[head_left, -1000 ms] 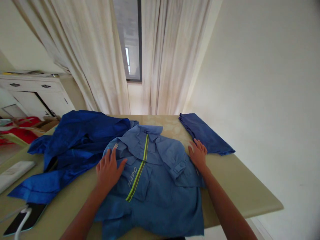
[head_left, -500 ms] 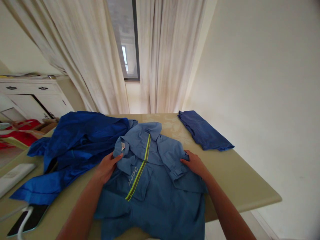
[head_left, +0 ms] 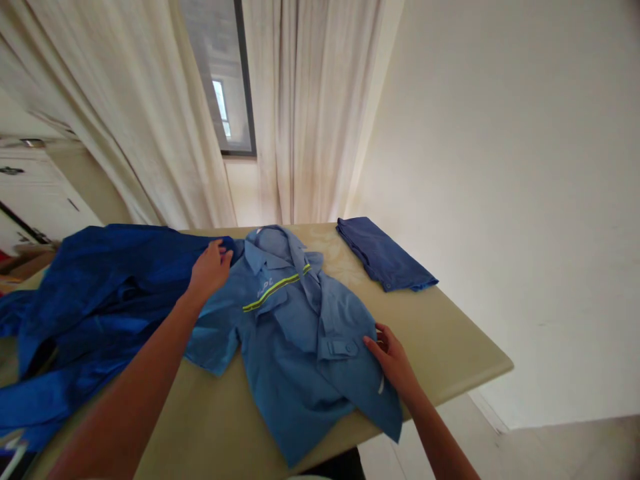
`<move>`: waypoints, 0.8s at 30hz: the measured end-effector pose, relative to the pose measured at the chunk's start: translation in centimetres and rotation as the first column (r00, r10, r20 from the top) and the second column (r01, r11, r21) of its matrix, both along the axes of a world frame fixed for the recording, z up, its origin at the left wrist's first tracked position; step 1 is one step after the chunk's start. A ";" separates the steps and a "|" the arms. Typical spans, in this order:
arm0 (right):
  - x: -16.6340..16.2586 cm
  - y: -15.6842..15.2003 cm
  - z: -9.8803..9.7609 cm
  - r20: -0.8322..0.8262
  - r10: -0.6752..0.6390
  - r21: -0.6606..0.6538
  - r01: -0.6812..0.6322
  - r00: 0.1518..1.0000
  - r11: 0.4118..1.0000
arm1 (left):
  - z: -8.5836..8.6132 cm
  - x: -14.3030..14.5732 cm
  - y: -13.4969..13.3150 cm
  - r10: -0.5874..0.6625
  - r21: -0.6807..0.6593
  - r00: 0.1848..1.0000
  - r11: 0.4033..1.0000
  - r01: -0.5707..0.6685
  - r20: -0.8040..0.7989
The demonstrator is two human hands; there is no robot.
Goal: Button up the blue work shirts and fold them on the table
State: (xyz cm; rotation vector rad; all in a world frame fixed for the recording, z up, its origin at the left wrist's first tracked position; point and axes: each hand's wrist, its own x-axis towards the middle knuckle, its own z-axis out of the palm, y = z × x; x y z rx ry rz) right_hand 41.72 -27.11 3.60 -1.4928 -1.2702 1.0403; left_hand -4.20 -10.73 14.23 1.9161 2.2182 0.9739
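A light blue work shirt with a collar, a yellow-green stripe and white lettering lies spread on the table, its front facing up. My right hand has the shirt's right side edge between thumb and fingers, near a buttoned tab. Over at the shirt's left shoulder is my left hand, fingers slightly bent and apart, where the shirt meets a rumpled dark blue garment. Whether those fingertips touch the cloth is hard to tell. Part of the dark blue garment is hidden behind my left forearm.
A folded dark blue garment lies at the table's far right, by the wall. The table ends in a rounded corner on the right. Curtains hang behind it, and a white cabinet stands at the left.
The shirt has been turned and spread flatter, its collar now toward the far edge. My left hand has left the collar and moved farther away. The view has shifted right.
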 end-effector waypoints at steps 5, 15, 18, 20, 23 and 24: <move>0.9 0.3 0.1 0.051 0.010 -0.026 -0.009 0.999 1.000 | -6.6 -3.7 -9.1 0.046 -0.300 0.918 0.938 -0.176 -0.393; -0.9 3.0 -0.3 0.288 -0.037 0.071 0.018 0.957 0.997 | -10.2 -3.1 -14.4 -0.009 -0.376 0.973 0.923 -0.080 -0.231; -1.2 2.2 0.0 0.253 -0.061 0.091 0.039 0.966 0.995 | -7.5 -4.3 -12.5 -0.102 -0.432 0.984 0.901 0.028 -0.149; -1.4 1.5 0.4 0.244 -0.038 0.092 0.016 0.969 0.996 | -4.3 -6.4 -11.2 -0.047 -0.320 0.980 0.947 -0.017 -0.191; -1.6 1.2 1.3 0.182 0.133 0.014 -0.138 0.974 0.990 | 0.3 -10.8 -10.0 0.075 -0.193 0.983 0.975 -0.107 -0.165; -1.6 1.5 1.5 0.158 0.177 -0.012 -0.177 0.971 0.984 | 1.4 -12.0 -10.0 0.121 -0.183 0.978 0.971 -0.152 -0.173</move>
